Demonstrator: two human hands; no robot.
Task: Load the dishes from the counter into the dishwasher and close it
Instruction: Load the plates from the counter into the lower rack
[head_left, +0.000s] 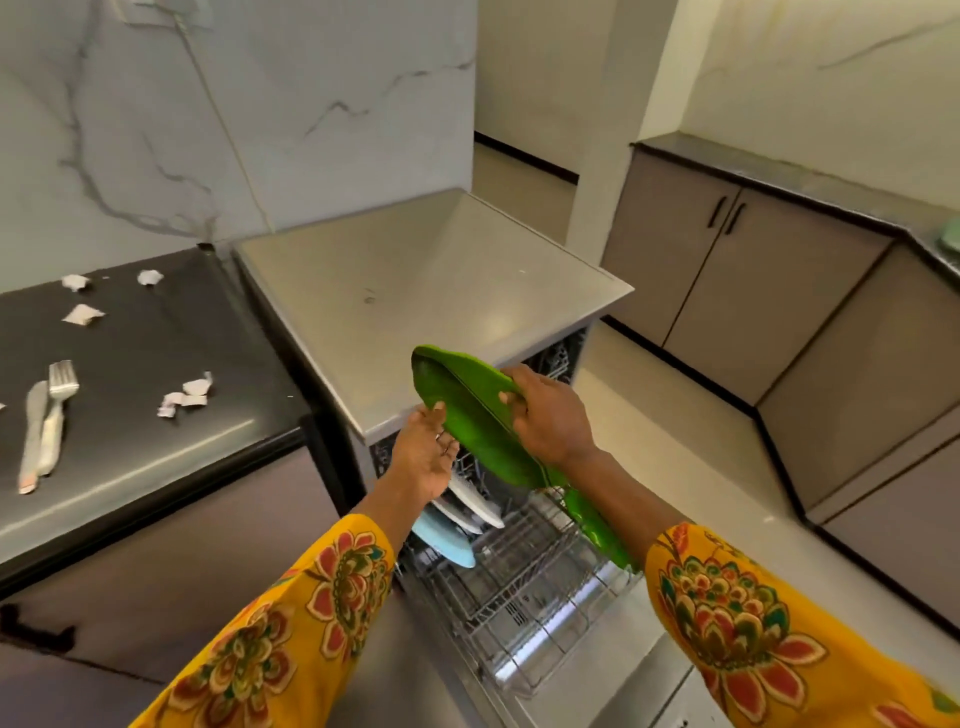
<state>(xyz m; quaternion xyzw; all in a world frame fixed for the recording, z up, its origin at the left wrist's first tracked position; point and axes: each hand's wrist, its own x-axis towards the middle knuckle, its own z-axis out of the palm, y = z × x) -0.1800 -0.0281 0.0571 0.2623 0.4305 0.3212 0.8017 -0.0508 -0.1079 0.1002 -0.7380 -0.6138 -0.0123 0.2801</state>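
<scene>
Green and leaf-shaped, the plate (467, 410) hangs tilted above the pulled-out dishwasher rack (519, 587), not yet slotted. The right hand (545, 415) grips its upper edge; the left hand (428, 452) lies open-fingered against its underside. Three plates (462, 514) already stand in the rack. A fork (57, 410) and knife (32, 436) wait on the worktop (156, 467) left of the rack, and the door is open.

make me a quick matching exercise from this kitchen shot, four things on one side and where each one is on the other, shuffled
Things:
1. green leaf-shaped plate
2. fork
3. light blue plate
4. crumpled paper scraps

Places:
A. standing in the dishwasher rack
B. lying beside a knife on the dark counter
C. held in the right hand above the rack
D. scattered over the dark counter

Pairs: 1-C, 2-B, 3-A, 4-D
</scene>
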